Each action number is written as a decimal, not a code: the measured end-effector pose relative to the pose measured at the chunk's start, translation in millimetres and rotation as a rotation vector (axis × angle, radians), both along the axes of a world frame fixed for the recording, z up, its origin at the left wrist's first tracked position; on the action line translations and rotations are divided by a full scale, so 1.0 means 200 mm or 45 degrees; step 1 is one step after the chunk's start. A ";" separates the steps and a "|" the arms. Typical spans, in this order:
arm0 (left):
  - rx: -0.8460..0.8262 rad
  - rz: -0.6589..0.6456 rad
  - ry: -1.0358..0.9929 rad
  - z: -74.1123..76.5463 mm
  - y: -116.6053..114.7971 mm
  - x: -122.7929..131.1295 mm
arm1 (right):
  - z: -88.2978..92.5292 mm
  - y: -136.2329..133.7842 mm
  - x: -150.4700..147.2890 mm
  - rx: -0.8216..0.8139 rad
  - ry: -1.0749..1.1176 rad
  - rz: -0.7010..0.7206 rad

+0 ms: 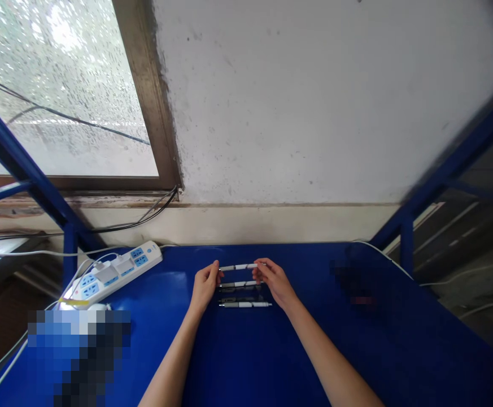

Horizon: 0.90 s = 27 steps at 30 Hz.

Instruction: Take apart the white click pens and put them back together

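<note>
A white pen [241, 267] with dark markings is held level between my two hands. My left hand [206, 284] pinches its left end, and my right hand [273, 279] pinches the right end. Just below it, a second white and grey pen [235, 285] lies on the blue tabletop [238, 350], its right end close to my right fingers. Nearer to me rests another white and grey pen [246, 304], parallel to the others. A dark strip, perhaps a pen or a shadow, shows just above that one.
A white power strip [123, 271] with blue sockets and plugged-in adapters lies at the back left, cables trailing from it. Blue metal posts [406, 243] rise at both sides. A wall [280, 113] and a wet window [60, 113] stand behind the table. Blurred patches hide items left and right.
</note>
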<state>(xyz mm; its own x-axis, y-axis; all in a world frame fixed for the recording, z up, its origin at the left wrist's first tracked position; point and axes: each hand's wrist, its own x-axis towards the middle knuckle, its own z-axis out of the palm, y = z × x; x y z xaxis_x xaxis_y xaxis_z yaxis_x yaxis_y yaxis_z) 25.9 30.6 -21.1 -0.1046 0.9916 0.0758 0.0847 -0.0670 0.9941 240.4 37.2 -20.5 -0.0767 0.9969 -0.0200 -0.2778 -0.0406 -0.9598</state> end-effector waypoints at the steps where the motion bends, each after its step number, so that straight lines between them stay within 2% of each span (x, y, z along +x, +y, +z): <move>1: 0.023 -0.011 0.016 0.01 0.00 0.00 | 0.00 0.00 0.00 0.001 -0.012 0.000; 5: 0.089 -0.060 -0.030 0.03 -0.01 0.00 | 0.00 0.00 0.01 0.008 -0.019 -0.013; 10: 0.185 0.022 -0.014 0.03 -0.01 0.00 | -0.01 0.01 0.01 0.012 -0.026 -0.011; 16: 0.039 -0.035 0.077 0.00 0.00 -0.01 | -0.01 0.00 0.00 0.012 -0.027 -0.005; 20: 0.073 -0.147 -0.061 -0.01 0.00 -0.01 | -0.01 0.01 0.01 0.005 -0.011 -0.022; 23: 0.110 -0.155 -0.187 -0.01 0.00 0.00 | -0.02 0.01 0.01 -0.005 -0.013 -0.020; 27: 0.041 -0.152 -0.319 0.00 0.00 0.01 | -0.01 0.01 0.01 0.007 -0.011 -0.009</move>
<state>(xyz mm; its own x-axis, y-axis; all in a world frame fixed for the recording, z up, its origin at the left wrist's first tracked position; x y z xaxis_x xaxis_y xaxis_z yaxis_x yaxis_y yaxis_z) 27.6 31.5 -20.5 -0.0068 0.9956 0.0939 -0.1743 -0.0937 0.9802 241.6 38.6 -23.4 -0.0697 0.9975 -0.0149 -0.2694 -0.0332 -0.9625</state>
